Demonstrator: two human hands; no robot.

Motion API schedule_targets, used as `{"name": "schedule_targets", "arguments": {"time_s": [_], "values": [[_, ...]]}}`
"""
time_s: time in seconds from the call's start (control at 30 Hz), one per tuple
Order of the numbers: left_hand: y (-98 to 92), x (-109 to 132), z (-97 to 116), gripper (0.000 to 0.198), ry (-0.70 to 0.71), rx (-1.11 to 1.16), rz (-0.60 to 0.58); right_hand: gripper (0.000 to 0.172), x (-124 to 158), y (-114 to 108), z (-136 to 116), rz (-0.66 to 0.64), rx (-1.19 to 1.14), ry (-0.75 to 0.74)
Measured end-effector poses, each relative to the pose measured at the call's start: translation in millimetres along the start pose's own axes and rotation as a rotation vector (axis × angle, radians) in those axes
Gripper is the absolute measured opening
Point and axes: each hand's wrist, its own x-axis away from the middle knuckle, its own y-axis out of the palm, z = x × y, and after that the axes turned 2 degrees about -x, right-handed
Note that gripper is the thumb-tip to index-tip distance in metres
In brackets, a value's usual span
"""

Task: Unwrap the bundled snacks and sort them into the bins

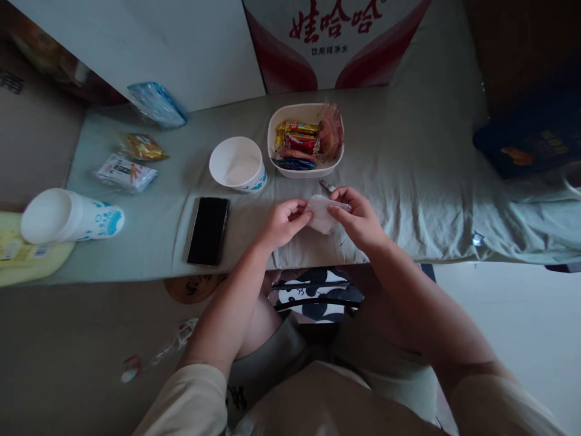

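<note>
From where I stood, a black-and-white patterned thing [313,295] showed below the front edge, between the person's knees. Above it the hands worked close together: the left hand [287,223] and the right hand [356,218] both pinched a thin, whitish film [321,217] between thumb and fingers, held just over the front of the worktop [408,206]. A black phone [209,232] lay flat to the left. Stacked paper cups [86,217] rested on their side at the far left, against a yellow pack [22,257]. A shiny scrap [477,239] lay well off to the right.

Just past the right fingertips was a small metal thing [325,185], partly hidden. Directly beyond stood an off-white tub [302,172] of wrapped snacks [299,143], with a wide paper cup [236,166] beside it. Farther left lay a white packet [127,174], a gold one [144,146] and a blue one [158,104].

A grey-green cloth covered the worktop, rumpled toward the right. A white carton with red lettering [336,36] closed off the back, and a dark blue bag or box [531,139] stood at the right. The pale floor [508,309] showed below; the light was dim.
</note>
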Motion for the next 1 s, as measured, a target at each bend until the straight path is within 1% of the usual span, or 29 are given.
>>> {"name": "schedule_targets", "arguments": {"time_s": [0.07,0.13,0.2,0.27,0.37,0.43,0.47,0.53,0.63,0.7,0.77,0.83,0.9,1.0], "values": [[-1.9,1,0,0.056,0.026,-0.001,0.053,0.032,-1,-1,1,-0.037,-0.068,0.026],[-2.7,2,1,0.054,0.044,-0.006,0.081,0.033,0,-1,1,-0.125,-0.073,0.051],[-2.4,4,2,0.054,0.041,-0.014,0.077,0.033,1,-2,0,-0.215,0.001,0.064],[-1.6,4,3,0.058,0.012,-0.015,0.045,0.031,2,-2,0,-0.247,0.102,0.054],[-1.8,2,4,0.068,-0.041,-0.02,-0.014,0.028,1,-1,4,-0.198,0.218,0.006],[-3.3,0,4,0.07,-0.062,-0.011,-0.027,0.026,0,-1,7,-0.146,0.256,-0.024],[-4.4,-1,4,0.068,-0.071,0.001,-0.019,0.027,-1,0,9,-0.131,0.251,-0.03],[-7.2,-2,4,0.066,-0.091,0.022,0.015,0.03,-3,1,9,-0.14,0.216,-0.032],[-11.0,-1,4,0.059,-0.118,-0.035,0.034,0.037,-4,4,6,-0.167,0.239,-0.052],[-12.3,2,5,0.052,-0.12,-0.045,0.012,0.034,-4,7,4,-0.129,0.296,-0.064],[-12.7,3,6,0.048,-0.09,-0.001,0.014,0.04,-5,10,2,-0.089,0.275,-0.064],[-13.5,3,9,0.049,-0.039,0.035,0.05,0.05,-7,12,0,-0.061,0.195,-0.062],[-15.7,4,12,0.05,0.024,0.031,0.118,0.057,-9,16,-1,-0.034,0.145,-0.05],[-23.3,12,15,0.048,0.145,-0.061,0.257,0.057,-13,22,-1,-0.023,0.132,-0.032]]}}
